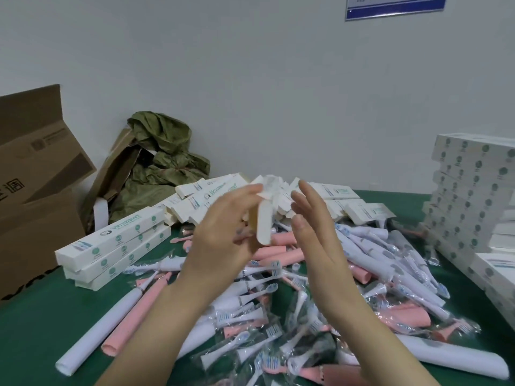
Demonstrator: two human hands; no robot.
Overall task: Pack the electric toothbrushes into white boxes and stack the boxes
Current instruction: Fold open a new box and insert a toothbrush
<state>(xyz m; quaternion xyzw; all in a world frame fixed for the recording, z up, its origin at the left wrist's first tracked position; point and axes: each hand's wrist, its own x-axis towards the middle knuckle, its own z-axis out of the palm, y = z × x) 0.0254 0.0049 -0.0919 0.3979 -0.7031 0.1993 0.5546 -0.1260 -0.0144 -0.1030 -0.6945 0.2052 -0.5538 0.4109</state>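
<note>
"Toothbrushes [359, 246]: location?" asks the first inspector.

"Loose in one heap on the green table [33, 330]," the second replies. "White and pink handles are mixed with brush heads [242, 314] sealed in clear bags."

"Any box being handled?"

"One white box [264, 218], held upright above the far half of the heap. Its top flaps stand open. What is inside cannot be determined."

"State of the hands?"

"Noted: the left hand [223, 232] grips that box, fingers curled round it from the left. Beside the box on the other side, the right hand [315, 238] is flat, fingers straight and close together, palm turned toward the box. It holds nothing. Whether it touches the box cannot be told."

"Other boxes?"

"Several loose boxes [211, 196] lie jumbled along the far edge of the heap. A stack of three [111, 246] lies left of the heap. A tall stack [468, 196] stands right of the heap, many layers high."

"Surroundings?"

"A brown cardboard carton [33, 176] stands left of the heap, beyond the stack of three, one flap raised. A crumpled green bag [161, 162] sits behind the heap to the left, against the wall."
</note>
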